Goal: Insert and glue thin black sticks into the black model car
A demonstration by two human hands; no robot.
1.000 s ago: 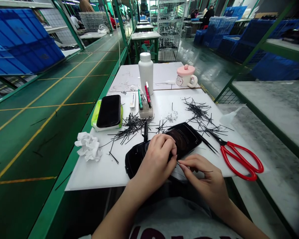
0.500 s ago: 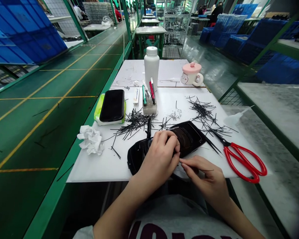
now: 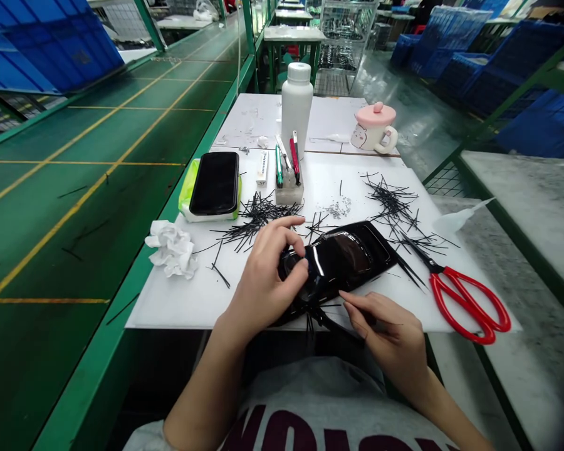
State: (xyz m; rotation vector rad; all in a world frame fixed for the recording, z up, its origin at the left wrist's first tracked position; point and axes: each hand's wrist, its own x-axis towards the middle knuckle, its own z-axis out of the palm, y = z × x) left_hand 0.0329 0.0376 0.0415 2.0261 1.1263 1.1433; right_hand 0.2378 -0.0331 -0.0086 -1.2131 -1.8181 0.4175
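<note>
White work board [image 3: 178, 300] beside a green conveyor [image 3: 75, 188] carries scattered black strands [image 3: 251, 222], a phone [image 3: 215, 183], crumpled tissue [image 3: 172, 249] and red scissors [image 3: 467, 302]. Left hand [image 3: 267, 275] is clamped on the left end of the glossy black housing [image 3: 345, 255], which lies at the board's near edge, with the index finger raised. Right hand [image 3: 391, 337] pinches a thin black strand [image 3: 395, 323] between thumb and forefinger, just beside the housing's near edge.

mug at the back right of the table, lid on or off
On: the pink knobbed lid sits level on top of the white mug, covering its mouth completely.
</note>
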